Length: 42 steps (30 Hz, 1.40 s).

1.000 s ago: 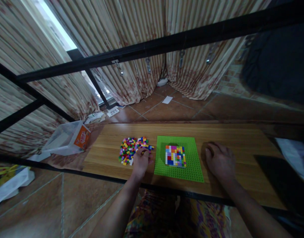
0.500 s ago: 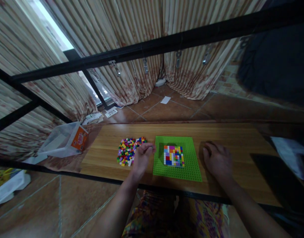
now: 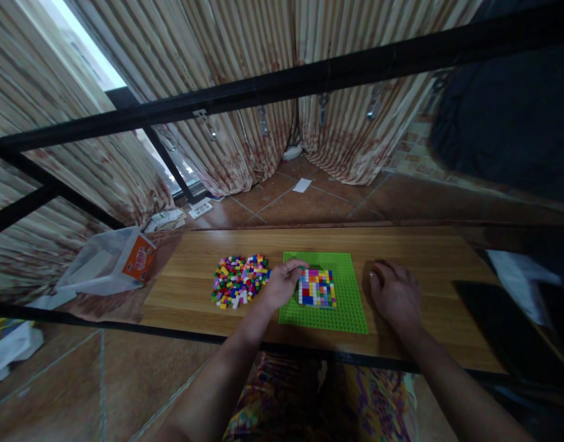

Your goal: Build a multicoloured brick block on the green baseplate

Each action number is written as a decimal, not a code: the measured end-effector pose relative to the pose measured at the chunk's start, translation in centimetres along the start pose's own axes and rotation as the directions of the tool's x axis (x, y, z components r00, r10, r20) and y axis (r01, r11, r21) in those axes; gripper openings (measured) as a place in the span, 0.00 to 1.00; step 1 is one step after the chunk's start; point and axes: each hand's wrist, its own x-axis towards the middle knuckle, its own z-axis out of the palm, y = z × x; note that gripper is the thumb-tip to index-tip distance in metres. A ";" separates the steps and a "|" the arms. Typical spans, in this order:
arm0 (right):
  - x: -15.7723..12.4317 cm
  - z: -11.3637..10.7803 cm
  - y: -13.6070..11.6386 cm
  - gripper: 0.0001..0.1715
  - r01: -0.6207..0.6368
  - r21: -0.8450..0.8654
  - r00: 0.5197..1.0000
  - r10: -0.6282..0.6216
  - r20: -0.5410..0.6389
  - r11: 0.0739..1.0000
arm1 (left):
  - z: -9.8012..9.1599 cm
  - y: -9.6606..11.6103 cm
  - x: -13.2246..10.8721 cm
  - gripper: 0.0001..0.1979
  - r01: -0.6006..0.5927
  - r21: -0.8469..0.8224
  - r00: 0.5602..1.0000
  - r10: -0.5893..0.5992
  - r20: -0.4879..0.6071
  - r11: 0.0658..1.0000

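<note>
My left hand (image 3: pixel 283 285) reaches over the left edge of a green studded baseplate (image 3: pixel 348 307). Its thumb and forefinger are pinched on what looks like a small building brick, mostly covered by the fingers. The fingertips are at the upper left corner of a multicoloured block of bricks (image 3: pixel 317 290), which sits on the baseplate. My right hand (image 3: pixel 396 294) rests on the table to the right of the baseplate, fingers loosely bent, thumb apart, holding nothing. A pile of loose coloured bricks (image 3: pixel 238 279) lies left of my left hand.
The wooden table (image 3: pixel 180 294) has a dark frame bar along its near edge. A clear plastic bin (image 3: pixel 102 261) with an orange label stands beyond its left end. A dark flat object (image 3: pixel 488 319) lies at the right end. Striped curtains (image 3: pixel 245 141) hang behind a black rail (image 3: pixel 263 92).
My left hand has moved right, from the gap beside the pile to the upper left corner of the brick block. My right hand stays resting on the table. The view has shifted slightly.
</note>
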 end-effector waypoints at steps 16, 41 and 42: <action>0.0 0.0 0.0 0.20 -0.010 0.003 1.000 0.010 0.003 1.000 | 0.2 -0.7 0.1 0.12 0.031 -0.020 0.999 -0.032 -0.037 0.999; 0.0 0.1 0.1 0.20 0.008 -0.017 1.000 -0.008 -0.006 1.000 | 0.3 -0.8 0.2 0.12 0.036 0.029 0.999 -0.036 0.003 0.999; 0.0 0.2 0.1 0.20 0.009 -0.014 1.000 -0.009 -0.007 1.000 | 0.2 -0.9 0.0 0.14 0.008 0.013 1.000 -0.008 -0.016 1.000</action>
